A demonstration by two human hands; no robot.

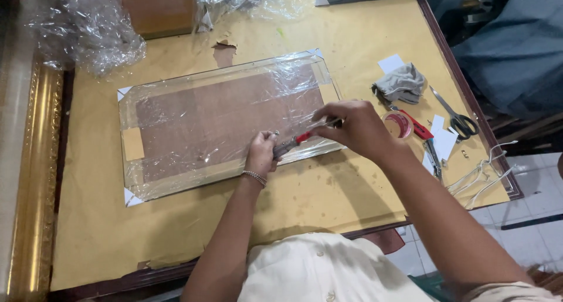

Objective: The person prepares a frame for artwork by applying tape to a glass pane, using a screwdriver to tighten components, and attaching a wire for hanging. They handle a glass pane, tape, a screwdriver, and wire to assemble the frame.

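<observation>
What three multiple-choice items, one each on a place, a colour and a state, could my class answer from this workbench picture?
1. Where do the scissors lie?
A. right of the grey cloth
B. on the wrapped frame
C. by the table's left edge

2. What colour is the tool handle between the hands?
A. blue
B. red
C. green

3. How is the frame?
A. bare
B. standing upright
C. flat, covered in clear film

Answers:
1 A, they rest near the table's right edge, beyond the cloth.
2 B, a red part shows between the left hand and right hand.
3 C, shiny wrinkled film covers the frame lying on the table.
</observation>
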